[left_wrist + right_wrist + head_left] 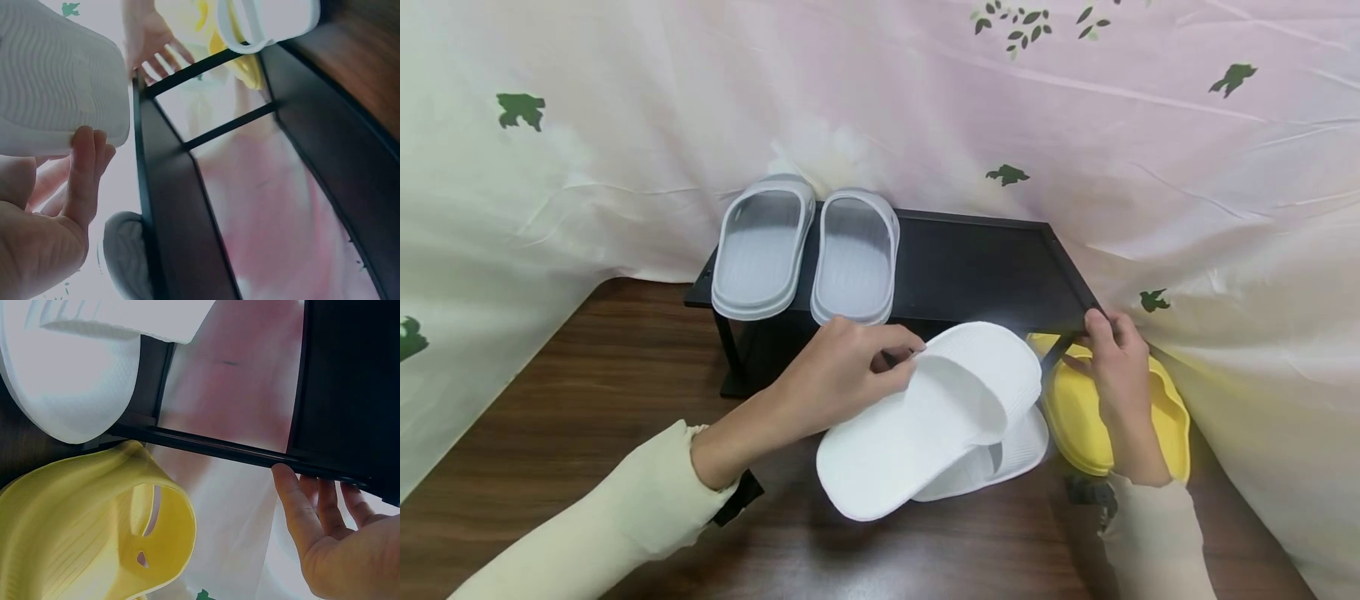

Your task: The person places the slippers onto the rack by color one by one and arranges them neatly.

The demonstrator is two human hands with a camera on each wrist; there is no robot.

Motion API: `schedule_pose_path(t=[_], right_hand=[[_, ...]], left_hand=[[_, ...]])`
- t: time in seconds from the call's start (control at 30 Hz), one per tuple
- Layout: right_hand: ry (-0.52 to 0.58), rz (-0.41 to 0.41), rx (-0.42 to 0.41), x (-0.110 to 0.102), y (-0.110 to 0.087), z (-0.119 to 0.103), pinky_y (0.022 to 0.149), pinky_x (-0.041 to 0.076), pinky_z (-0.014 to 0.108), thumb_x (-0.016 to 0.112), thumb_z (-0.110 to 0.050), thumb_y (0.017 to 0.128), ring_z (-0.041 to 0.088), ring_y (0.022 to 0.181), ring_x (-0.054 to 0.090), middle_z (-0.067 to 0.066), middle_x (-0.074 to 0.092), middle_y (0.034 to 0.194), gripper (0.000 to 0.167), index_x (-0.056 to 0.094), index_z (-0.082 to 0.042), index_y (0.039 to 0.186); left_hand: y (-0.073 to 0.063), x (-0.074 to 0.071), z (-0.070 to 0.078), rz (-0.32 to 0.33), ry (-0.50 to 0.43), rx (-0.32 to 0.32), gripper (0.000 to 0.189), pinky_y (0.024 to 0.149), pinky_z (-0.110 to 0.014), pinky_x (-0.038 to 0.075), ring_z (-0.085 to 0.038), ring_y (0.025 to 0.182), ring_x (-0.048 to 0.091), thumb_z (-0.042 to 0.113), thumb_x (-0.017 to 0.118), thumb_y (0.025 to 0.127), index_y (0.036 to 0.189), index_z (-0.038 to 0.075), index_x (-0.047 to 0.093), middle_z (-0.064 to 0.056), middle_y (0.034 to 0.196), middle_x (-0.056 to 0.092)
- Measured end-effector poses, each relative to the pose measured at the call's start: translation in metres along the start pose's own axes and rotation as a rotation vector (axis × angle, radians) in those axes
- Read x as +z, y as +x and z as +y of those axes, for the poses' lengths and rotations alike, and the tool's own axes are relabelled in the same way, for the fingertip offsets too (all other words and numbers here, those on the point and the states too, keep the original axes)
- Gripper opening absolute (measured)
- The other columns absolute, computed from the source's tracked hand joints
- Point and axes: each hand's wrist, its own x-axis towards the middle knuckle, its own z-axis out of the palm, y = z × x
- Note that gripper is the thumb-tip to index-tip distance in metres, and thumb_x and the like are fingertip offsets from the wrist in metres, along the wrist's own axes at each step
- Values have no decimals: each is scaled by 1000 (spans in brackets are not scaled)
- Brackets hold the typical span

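My left hand (850, 367) pinches the edge of a white slipper (887, 454), held tilted in front of a black two-tier shoe rack (985, 258). Its wavy-ridged sole faces the left wrist camera. Partly hidden below it is a second white slipper (1028, 446), low by the rack's front. My right hand (1123, 392) grips the right front corner of the top shelf; in the right wrist view its fingertips (284, 478) touch the black edge. Left on the top shelf, a pair of grey clogs (760, 250) sits side by side.
Yellow clogs (1075, 408) stand on the brown wooden floor (550, 400) right of the rack, partly behind my right hand. A pale printed curtain (880, 100) hangs behind the rack and along both sides. The lower shelf (775, 346) lies near floor level.
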Motion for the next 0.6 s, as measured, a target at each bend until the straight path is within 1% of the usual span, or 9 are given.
schedule_pose_path(t=[0.07, 0.2, 0.33, 0.47, 0.6], right_hand=[[8, 1, -2, 1, 0, 0, 63, 57, 21, 59, -28, 103, 9, 88, 63, 3, 55, 105, 14, 58, -14, 101], [19, -1, -3, 1, -1, -1, 63, 57, 21, 59, -27, 102, 9, 87, 64, 2, 56, 102, 15, 57, -13, 100], [28, -2, 6, 1, -1, 0, 64, 57, 21, 60, -28, 102, 8, 86, 65, 1, 58, 99, 15, 57, -14, 101], [43, 1, 16, 1, 0, 0, 64, 57, 22, 60, -28, 101, 10, 86, 64, 1, 58, 99, 15, 57, -13, 101], [50, 2, 21, 1, 0, 0, 64, 57, 23, 60, -28, 101, 11, 86, 63, 1, 58, 98, 16, 57, -12, 100]], left_hand=[[4, -2, 2, 11, 0, -2, 18, 61, -17, 52, -2, 74, 69, 3, 68, 92, 107, 5, 77, -3, 92, 76], [14, -7, 4, 31, -2, -28, 17, 63, -19, 54, -5, 74, 70, 3, 67, 92, 106, 6, 77, -4, 91, 77], [26, -11, 4, 46, -2, -78, 16, 65, -21, 54, -7, 74, 70, 4, 67, 92, 105, 6, 77, -4, 91, 77], [38, -17, 4, 58, 3, -131, 16, 67, -25, 55, -9, 78, 70, 6, 68, 93, 106, 6, 77, -4, 92, 77], [48, -22, -1, 78, -1, -204, 16, 69, -28, 57, -12, 82, 71, 8, 68, 94, 109, 6, 76, -6, 95, 76]])
